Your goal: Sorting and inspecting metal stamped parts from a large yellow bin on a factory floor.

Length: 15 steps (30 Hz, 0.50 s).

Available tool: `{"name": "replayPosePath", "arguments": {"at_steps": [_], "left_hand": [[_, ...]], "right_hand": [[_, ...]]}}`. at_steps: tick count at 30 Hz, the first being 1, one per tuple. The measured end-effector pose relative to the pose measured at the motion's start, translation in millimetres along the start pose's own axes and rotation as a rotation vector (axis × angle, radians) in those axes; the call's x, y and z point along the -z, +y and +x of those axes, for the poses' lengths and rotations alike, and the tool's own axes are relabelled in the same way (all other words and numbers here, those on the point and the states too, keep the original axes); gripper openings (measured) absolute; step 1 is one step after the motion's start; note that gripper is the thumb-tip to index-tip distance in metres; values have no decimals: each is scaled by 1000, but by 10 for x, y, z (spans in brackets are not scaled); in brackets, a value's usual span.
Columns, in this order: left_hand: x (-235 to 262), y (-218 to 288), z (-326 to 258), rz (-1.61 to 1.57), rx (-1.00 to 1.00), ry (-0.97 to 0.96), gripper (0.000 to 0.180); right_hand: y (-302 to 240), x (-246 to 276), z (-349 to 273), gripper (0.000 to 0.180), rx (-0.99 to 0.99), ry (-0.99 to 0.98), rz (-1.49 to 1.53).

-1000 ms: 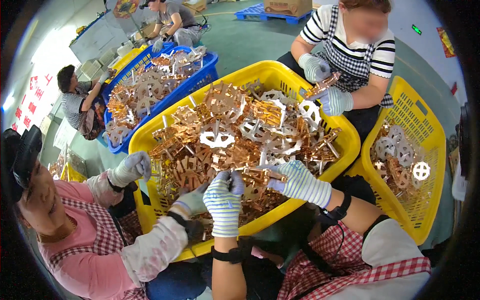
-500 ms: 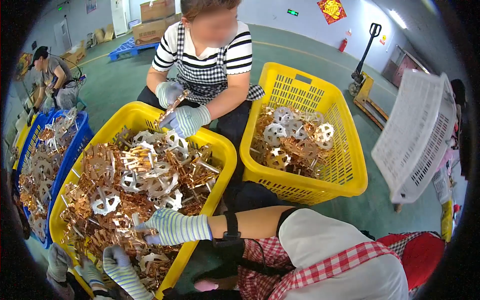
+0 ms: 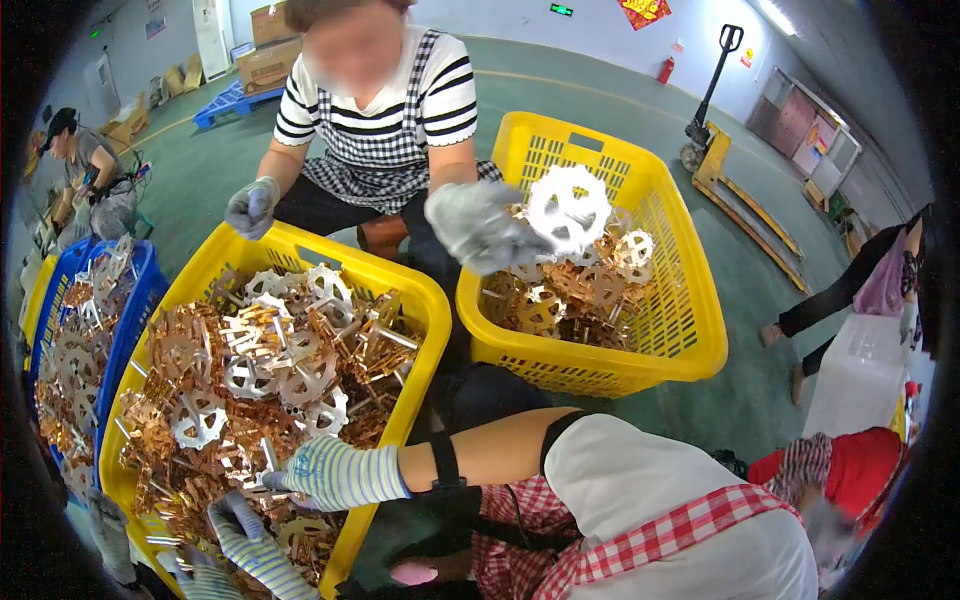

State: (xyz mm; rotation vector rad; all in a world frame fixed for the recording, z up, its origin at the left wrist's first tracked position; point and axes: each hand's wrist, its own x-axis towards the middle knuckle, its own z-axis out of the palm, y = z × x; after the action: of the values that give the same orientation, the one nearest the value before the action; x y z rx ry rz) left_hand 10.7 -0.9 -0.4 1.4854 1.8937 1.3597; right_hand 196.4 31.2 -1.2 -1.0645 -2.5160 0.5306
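Observation:
A big yellow crate (image 3: 425,300) in front of me is heaped with copper and silver stamped metal parts (image 3: 270,360), many of them wheel-shaped. My right hand (image 3: 335,472), in a striped glove, reaches into its near side, and its fingers are closed around a thin metal piece. My left hand (image 3: 250,545), gloved the same way, rests lower on the pile at the crate's near corner; its grip is not clear. A co-worker opposite, in grey gloves, holds a silver wheel part (image 3: 568,208) over a second yellow crate (image 3: 600,372).
A blue crate (image 3: 140,300) with more parts stands at the left, with another person (image 3: 85,160) behind it. Another grey-gloved hand (image 3: 108,520) shows at the lower left. A pallet jack (image 3: 715,150) and cardboard boxes (image 3: 265,65) stand on the green floor.
The co-worker's gloved hand has swung from the big crate to over the second crate, holding a wheel part. My hands stay in the near corner of the pile.

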Motion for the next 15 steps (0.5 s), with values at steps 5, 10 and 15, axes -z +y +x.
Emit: {"name": "replayPosePath", "arguments": {"at_steps": [5, 10, 15], "left_hand": [[-2, -57, 7, -56, 104, -77, 34], [-6, 71, -10, -35, -25, -34, 27], [36, 1, 30, 229, -304, 11, 13]], "right_hand": [[15, -11, -3, 39, -27, 27, 63], [-40, 208, -30, 42, -49, -16, 145], [25, 177, 11, 47, -24, 11, 74]]}}
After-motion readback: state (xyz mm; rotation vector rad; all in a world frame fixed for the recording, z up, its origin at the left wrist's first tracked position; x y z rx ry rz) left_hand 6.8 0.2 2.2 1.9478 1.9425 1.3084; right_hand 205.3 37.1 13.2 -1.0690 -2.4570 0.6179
